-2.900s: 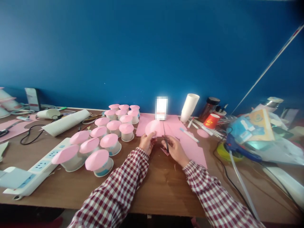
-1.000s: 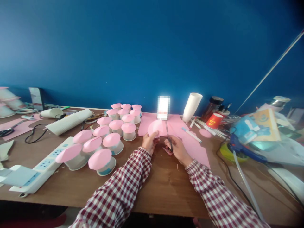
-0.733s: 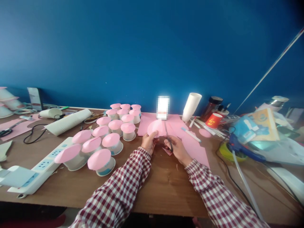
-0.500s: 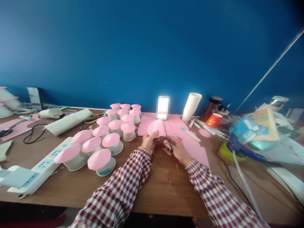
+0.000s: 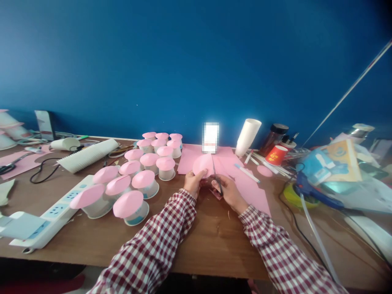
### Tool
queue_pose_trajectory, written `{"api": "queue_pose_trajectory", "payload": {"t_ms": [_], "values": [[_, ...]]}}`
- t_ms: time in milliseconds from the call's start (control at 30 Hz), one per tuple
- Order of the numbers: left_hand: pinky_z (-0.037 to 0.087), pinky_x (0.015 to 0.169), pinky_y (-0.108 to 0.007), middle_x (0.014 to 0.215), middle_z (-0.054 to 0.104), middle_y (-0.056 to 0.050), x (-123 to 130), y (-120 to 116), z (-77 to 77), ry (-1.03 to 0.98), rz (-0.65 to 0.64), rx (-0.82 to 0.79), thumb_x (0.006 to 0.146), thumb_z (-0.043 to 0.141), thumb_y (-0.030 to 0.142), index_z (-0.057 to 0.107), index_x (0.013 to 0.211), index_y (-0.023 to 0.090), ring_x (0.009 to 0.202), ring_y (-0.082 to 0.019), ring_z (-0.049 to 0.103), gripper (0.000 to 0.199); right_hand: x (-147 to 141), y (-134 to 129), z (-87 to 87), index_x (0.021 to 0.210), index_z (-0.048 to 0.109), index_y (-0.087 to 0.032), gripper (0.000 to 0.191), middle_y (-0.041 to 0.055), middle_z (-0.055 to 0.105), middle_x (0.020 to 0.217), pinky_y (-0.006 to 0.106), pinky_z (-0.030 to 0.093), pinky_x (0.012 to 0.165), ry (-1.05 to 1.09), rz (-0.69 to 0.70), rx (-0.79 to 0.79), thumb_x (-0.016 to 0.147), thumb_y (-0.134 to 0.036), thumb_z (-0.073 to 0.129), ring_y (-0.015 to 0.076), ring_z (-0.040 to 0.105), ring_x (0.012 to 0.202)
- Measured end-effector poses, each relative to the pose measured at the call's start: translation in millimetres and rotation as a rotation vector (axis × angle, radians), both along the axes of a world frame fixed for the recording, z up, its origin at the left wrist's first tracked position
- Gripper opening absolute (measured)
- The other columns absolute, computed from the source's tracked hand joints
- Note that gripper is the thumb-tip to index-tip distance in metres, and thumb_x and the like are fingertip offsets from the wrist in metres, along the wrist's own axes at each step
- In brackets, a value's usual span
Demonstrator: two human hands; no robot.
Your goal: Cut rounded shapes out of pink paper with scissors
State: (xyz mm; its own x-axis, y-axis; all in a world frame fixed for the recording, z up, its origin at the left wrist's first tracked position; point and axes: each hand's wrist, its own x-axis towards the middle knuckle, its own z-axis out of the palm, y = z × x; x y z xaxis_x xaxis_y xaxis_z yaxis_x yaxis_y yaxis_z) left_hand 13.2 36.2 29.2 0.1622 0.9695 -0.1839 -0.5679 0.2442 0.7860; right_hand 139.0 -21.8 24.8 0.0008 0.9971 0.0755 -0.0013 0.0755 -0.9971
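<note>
Between thumb and fingers, my left hand (image 5: 193,182) grips a rounded piece of pink paper (image 5: 202,164) above the table. My right hand (image 5: 231,192) is closed around the dark handles of a pair of scissors (image 5: 218,181). The blades point away from me and lie along the right edge of the paper. Beneath and behind both hands are pink paper sheets (image 5: 188,157). To the left stand several upturned paper cups (image 5: 138,212), each with a pink paper cone (image 5: 128,204) on top.
On the left lie a white power strip (image 5: 58,210) and a long stack of paper cups (image 5: 88,156). At the right are a red cup (image 5: 276,155), a dark-lidded jar (image 5: 274,136) and a blue glue gun (image 5: 318,194) with trailing cable. A lit phone (image 5: 210,138) stands against the wall.
The pink paper and my left hand have shifted slightly to the right. The scissors stay at the paper's right edge, and my right hand has hardly moved.
</note>
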Motion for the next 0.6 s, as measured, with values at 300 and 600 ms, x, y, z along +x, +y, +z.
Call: {"api": "queue_pose_trajectory", "payload": {"t_ms": [300,600], "values": [[0.046,0.042,-0.019,0.061,0.06,-0.002,0.6,0.6,-2.0,0.014,0.014,-0.009,0.053,0.08,0.023,0.06,0.072,0.009,0.048,-0.009,0.054,0.031,0.7,-1.1,4.4,0.106,0.061,-0.015,0.048,0.0018,0.06,0.073,0.023,0.046,0.049,-0.019,-0.036,-0.022,0.072,-0.048,0.066,0.0117,0.055,0.059],[0.045,0.042,-0.019,0.061,0.061,-0.003,0.3,-1.9,1.2,0.041,-0.002,0.003,0.053,0.079,0.024,0.061,0.073,0.009,0.048,-0.009,0.054,0.031,0.9,-1.1,4.2,0.106,0.061,-0.014,0.049,0.0013,0.06,0.069,0.021,0.04,0.042,-0.056,-0.04,-0.003,0.073,-0.049,0.065,0.0109,0.052,0.053]]}}
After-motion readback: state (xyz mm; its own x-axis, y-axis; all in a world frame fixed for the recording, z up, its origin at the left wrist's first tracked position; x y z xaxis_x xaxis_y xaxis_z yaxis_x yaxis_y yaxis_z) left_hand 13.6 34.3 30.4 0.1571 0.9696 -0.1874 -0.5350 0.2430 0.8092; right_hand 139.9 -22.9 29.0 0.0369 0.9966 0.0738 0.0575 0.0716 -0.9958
